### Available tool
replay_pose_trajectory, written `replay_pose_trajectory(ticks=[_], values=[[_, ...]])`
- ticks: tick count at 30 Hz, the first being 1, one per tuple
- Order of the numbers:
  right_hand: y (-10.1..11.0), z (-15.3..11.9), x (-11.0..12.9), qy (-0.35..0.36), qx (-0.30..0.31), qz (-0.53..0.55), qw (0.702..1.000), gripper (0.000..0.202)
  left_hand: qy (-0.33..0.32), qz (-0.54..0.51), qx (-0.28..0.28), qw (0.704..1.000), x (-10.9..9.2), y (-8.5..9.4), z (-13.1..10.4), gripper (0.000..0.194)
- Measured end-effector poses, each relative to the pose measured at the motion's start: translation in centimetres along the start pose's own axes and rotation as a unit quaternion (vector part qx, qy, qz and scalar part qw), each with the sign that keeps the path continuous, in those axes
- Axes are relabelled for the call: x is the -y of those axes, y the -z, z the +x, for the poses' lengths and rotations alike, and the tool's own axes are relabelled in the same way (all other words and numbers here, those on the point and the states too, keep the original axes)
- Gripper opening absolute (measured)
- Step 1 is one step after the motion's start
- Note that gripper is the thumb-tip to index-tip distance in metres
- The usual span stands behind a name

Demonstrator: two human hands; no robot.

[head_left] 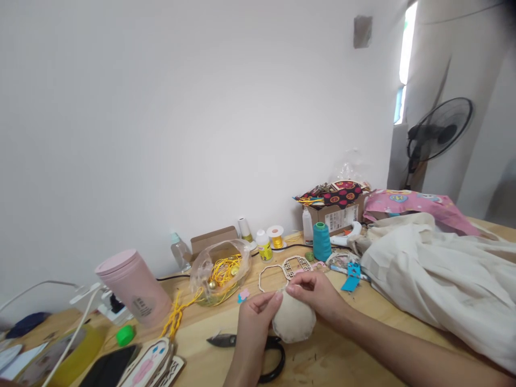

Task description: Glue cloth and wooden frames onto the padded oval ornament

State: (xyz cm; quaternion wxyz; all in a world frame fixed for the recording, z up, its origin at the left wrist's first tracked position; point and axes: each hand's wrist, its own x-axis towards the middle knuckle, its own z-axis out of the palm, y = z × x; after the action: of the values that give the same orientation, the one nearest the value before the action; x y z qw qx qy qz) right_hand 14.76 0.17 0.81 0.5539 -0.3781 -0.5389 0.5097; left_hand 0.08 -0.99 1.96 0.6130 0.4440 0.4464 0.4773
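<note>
A rounded cream fabric pouch (294,318) hangs between my two hands above the table. My left hand (260,312) pinches its upper left edge between thumb and fingers. At the top right edge, the thumb and fingers of my right hand (312,290) are closed on the same pouch. Black-handled scissors (276,365) lie on the wood below, partly covered by my left hand and wrist. Just beyond my hands sit a thin wooden ring frame (262,277) and a wooden lattice piece (297,266).
Left stand a pink tumbler (133,287), a plastic bag with yellow cord (221,269), a black phone (108,366) and a green cap (124,335). Behind are a glue bottle (264,246) and a teal thread cone (321,242). White cloth (435,274) is heaped at right.
</note>
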Motion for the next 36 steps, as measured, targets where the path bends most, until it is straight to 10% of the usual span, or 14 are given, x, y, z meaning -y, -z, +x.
replay_pose_trajectory(ticks=[36], values=[[0.51, -0.17, 0.43, -0.006, 0.092, -0.018, 0.996, 0.042, 0.011, -0.061, 0.001, 0.998, 0.24, 0.19, 0.03, 0.026]])
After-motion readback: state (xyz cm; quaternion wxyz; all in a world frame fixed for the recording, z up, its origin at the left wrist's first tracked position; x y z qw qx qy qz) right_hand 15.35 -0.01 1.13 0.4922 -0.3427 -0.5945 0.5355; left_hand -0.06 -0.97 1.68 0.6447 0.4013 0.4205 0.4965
